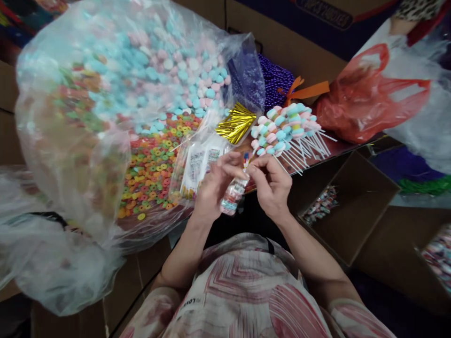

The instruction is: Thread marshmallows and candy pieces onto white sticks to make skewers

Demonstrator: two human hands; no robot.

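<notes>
A small clear candy bag (230, 199) with pink, white and blue pieces hangs tilted in front of me. The fingers of my left hand (213, 188) are closed around its gathered neck, where a blue tip sticks up. My right hand (273, 183) is pinched against the same neck from the other side; whatever lies between its fingertips is too small to make out. Just beyond my hands are a stack of printed flat bags (200, 162), a bundle of gold twist ties (236, 123) and a pile of candy skewers (285, 129) with white sticks.
A big clear plastic sack (70, 37) of marshmallow-like candies and gummy rings covers the table's left. At right are a red plastic bag (366, 103) and an open cardboard box (366, 202) holding filled bags. Purple netting (276, 80) lies behind. Another person's sleeve (419, 8) shows top right.
</notes>
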